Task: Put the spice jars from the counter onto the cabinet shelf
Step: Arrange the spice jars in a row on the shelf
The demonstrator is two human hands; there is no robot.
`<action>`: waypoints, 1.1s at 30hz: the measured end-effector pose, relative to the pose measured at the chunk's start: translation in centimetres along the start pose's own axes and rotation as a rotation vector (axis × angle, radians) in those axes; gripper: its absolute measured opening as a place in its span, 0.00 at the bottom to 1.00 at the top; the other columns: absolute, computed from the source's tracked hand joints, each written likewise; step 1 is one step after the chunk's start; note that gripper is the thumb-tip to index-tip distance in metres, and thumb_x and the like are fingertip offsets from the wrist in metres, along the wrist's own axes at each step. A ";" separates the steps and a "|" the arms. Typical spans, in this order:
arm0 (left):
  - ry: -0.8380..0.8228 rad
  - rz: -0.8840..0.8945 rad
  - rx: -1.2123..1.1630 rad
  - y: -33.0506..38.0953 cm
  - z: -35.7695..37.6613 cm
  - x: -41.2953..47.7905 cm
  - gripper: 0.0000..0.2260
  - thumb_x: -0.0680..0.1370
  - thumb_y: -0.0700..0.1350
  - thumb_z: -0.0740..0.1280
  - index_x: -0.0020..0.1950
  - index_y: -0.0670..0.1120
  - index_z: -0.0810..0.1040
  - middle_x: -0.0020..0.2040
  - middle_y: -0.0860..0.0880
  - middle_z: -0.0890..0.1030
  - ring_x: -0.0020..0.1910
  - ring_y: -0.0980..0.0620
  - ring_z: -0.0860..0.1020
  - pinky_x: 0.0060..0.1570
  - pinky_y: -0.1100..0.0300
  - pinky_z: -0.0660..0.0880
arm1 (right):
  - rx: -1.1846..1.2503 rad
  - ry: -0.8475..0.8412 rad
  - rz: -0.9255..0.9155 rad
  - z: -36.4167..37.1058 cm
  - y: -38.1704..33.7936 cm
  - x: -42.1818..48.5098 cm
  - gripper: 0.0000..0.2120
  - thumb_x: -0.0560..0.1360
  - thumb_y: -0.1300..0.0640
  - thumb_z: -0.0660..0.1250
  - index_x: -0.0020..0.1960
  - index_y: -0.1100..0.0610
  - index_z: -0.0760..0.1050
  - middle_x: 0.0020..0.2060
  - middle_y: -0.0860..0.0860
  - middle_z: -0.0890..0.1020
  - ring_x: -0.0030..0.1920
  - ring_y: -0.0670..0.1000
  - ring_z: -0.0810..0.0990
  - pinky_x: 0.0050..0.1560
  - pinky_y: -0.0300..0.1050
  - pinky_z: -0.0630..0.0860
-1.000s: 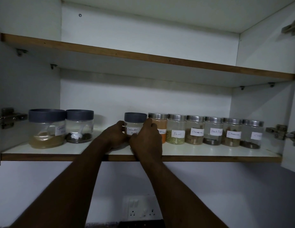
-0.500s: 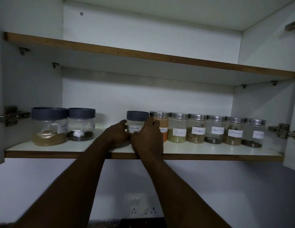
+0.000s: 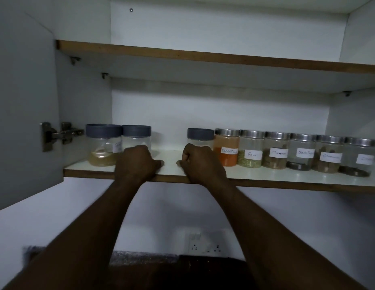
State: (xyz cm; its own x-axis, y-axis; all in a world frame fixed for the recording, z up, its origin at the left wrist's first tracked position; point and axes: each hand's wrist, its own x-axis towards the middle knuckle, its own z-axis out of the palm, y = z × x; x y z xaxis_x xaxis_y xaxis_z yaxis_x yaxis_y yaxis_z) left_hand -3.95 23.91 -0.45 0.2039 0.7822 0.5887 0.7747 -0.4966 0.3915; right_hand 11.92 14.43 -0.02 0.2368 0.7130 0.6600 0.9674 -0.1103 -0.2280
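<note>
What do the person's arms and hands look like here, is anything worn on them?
Both forearms are bare as far as the view shows: no sleeves, gloves, watch or bracelet. The left hand and right hand show no rings, though the fingers are mostly hidden and the light is dim.

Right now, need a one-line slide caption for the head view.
Both hands, left and right, rest curled and empty on the lower shelf in front of a row of labelled spice jars.
</note>
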 end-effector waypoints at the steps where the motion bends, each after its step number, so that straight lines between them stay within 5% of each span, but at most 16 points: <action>1: 0.023 -0.021 0.003 -1.1 -0.4 -0.1 0.19 0.72 0.61 0.74 0.41 0.45 0.78 0.36 0.49 0.79 0.39 0.49 0.76 0.47 0.54 0.76 | 0.015 -0.050 -0.002 0.2 -0.4 0.3 0.08 0.76 0.47 0.72 0.46 0.51 0.77 0.42 0.50 0.83 0.45 0.52 0.81 0.46 0.49 0.79; 4: 0.057 -0.067 -0.003 -3.1 -1.4 -0.2 0.19 0.72 0.61 0.75 0.41 0.45 0.80 0.37 0.47 0.80 0.37 0.49 0.76 0.39 0.58 0.70 | 0.085 -0.128 -0.040 1.5 -2.4 1.2 0.08 0.76 0.48 0.73 0.48 0.51 0.77 0.45 0.50 0.83 0.48 0.52 0.81 0.47 0.47 0.77; 7: 0.138 -0.069 -0.020 -3.4 -1.5 -0.5 0.18 0.71 0.59 0.76 0.41 0.44 0.80 0.37 0.47 0.79 0.35 0.50 0.73 0.37 0.59 0.66 | 0.157 -0.164 -0.050 3.2 -4.9 2.2 0.19 0.74 0.48 0.74 0.61 0.52 0.73 0.54 0.53 0.83 0.54 0.54 0.80 0.51 0.46 0.76; 12: 0.193 -0.131 -0.149 -3.1 -1.6 -0.5 0.22 0.70 0.51 0.78 0.56 0.40 0.76 0.51 0.41 0.82 0.49 0.42 0.81 0.43 0.57 0.72 | 0.214 -0.209 -0.016 4.6 -7.0 3.6 0.33 0.74 0.53 0.73 0.74 0.58 0.63 0.66 0.58 0.78 0.64 0.59 0.78 0.59 0.50 0.74; 17: 0.093 -0.196 -0.155 -3.4 -1.5 0.3 0.29 0.71 0.54 0.77 0.64 0.41 0.71 0.57 0.40 0.81 0.56 0.39 0.80 0.51 0.52 0.74 | 0.325 -0.332 0.036 4.5 -7.3 4.6 0.43 0.76 0.52 0.71 0.82 0.54 0.50 0.73 0.56 0.73 0.68 0.60 0.75 0.65 0.52 0.73; 20: -0.001 -0.195 -0.155 -3.7 -1.4 1.3 0.31 0.72 0.58 0.75 0.66 0.43 0.69 0.60 0.41 0.80 0.59 0.39 0.78 0.50 0.52 0.70 | 0.468 -0.305 0.061 4.5 -6.8 4.5 0.45 0.74 0.57 0.73 0.82 0.53 0.50 0.72 0.52 0.75 0.70 0.57 0.74 0.61 0.44 0.70; 24: -0.129 -0.181 -0.213 -4.4 -1.5 2.7 0.32 0.69 0.59 0.77 0.65 0.44 0.71 0.59 0.44 0.80 0.58 0.41 0.78 0.53 0.52 0.72 | 0.564 -0.088 0.172 4.6 -6.0 4.3 0.39 0.69 0.58 0.77 0.75 0.53 0.63 0.56 0.49 0.82 0.60 0.53 0.80 0.50 0.38 0.70; 29: -0.128 -0.160 -0.164 -4.6 -0.9 3.1 0.32 0.69 0.62 0.77 0.65 0.46 0.74 0.59 0.45 0.81 0.57 0.44 0.78 0.49 0.53 0.70 | 0.536 -0.159 0.222 4.6 -6.0 4.8 0.44 0.70 0.56 0.76 0.79 0.55 0.56 0.72 0.57 0.74 0.69 0.59 0.74 0.60 0.47 0.72; 33: -0.125 -0.115 -0.120 -4.5 -0.7 3.1 0.30 0.70 0.63 0.75 0.66 0.48 0.75 0.59 0.46 0.82 0.55 0.45 0.79 0.49 0.54 0.72 | 0.547 -0.184 0.168 4.5 -6.2 4.5 0.40 0.71 0.55 0.76 0.78 0.54 0.60 0.69 0.55 0.77 0.67 0.58 0.76 0.58 0.45 0.72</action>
State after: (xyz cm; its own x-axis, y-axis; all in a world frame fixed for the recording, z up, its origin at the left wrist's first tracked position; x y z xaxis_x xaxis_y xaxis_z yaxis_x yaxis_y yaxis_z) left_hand -7.25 28.35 0.11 0.1972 0.8732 0.4457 0.7221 -0.4368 0.5364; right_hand 6.53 21.44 1.13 0.3161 0.8303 0.4591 0.7200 0.1052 -0.6859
